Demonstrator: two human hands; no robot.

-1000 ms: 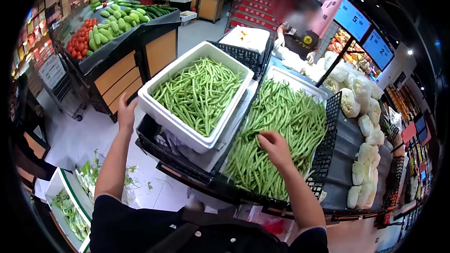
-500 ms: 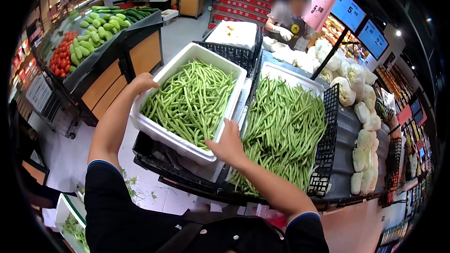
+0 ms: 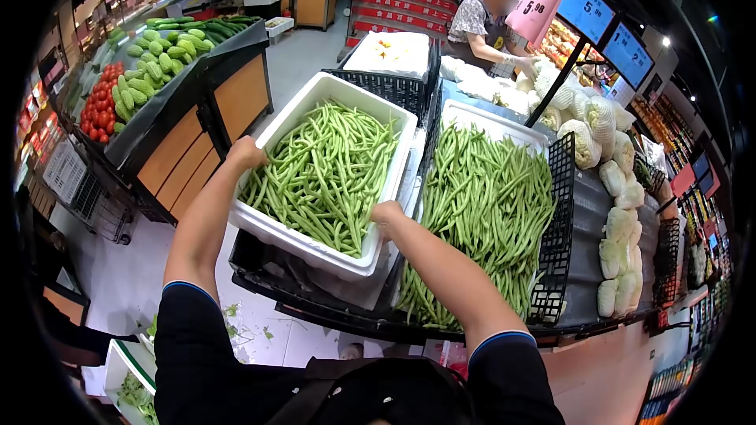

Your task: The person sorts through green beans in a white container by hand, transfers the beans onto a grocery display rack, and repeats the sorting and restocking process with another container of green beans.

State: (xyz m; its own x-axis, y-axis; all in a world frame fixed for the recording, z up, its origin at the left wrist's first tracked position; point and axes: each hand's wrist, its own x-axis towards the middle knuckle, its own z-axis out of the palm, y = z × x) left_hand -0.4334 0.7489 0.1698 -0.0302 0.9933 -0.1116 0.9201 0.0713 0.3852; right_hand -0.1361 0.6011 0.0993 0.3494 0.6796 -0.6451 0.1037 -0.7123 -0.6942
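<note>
A white foam box (image 3: 335, 265) filled with green beans (image 3: 323, 173) is in front of me, tilted at an angle on the display stand. My left hand (image 3: 247, 154) is closed on its left rim. On the right wall, near the front corner, my right hand (image 3: 386, 213) grips the rim with its fingers curled out of sight. Right beside this box, a second pile of green beans (image 3: 484, 228) spreads over a white tray (image 3: 498, 123) and down toward the stand's front edge.
Black crates (image 3: 555, 244) edge the beans. Wrapped cabbages (image 3: 618, 244) line the right side. A co-worker (image 3: 480, 27) reaches toward netted cauliflower (image 3: 583, 145) at the back. Left stands a counter of tomatoes (image 3: 98, 110) and bitter melons (image 3: 142, 83). A leafy-greens box (image 3: 130, 382) sits lower left.
My right hand has gone from spread fingers at the box's front right to a closed grip slightly farther along the rim. The co-worker has turned toward the cauliflower.
</note>
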